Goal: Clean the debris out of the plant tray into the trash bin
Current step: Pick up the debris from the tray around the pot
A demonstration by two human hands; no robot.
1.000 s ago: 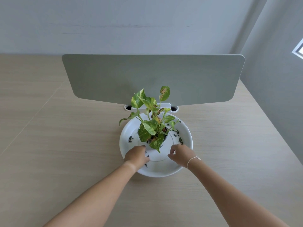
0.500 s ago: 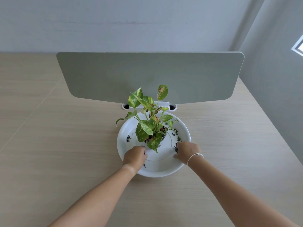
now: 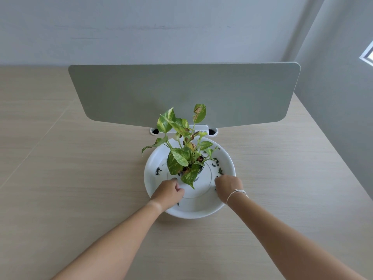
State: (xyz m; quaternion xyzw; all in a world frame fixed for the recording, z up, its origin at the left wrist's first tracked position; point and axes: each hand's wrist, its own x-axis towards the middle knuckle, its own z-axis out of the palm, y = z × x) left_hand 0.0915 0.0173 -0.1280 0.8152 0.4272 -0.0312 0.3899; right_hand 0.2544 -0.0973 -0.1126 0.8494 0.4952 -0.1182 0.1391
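A white round plant tray (image 3: 193, 211) sits on the desk with a small potted green plant (image 3: 182, 156) in its middle. Dark bits of debris (image 3: 215, 164) lie scattered on the tray's right side, with one clump (image 3: 158, 171) on the left. My left hand (image 3: 168, 191) rests inside the tray's front left, its fingers curled into a fist; anything in it is hidden. My right hand (image 3: 228, 186) is at the tray's right, fingers pinched down on the dark debris there. No trash bin is in view.
A grey-green divider panel (image 3: 181, 93) stands upright right behind the tray, with two cable holes (image 3: 155, 131) at its base. The light wooden desk (image 3: 80, 188) spreads to both sides. A grey wall runs along the right.
My right hand has slid from the tray's front middle out to the debris on the right side. My left hand has stayed almost still, clenched.
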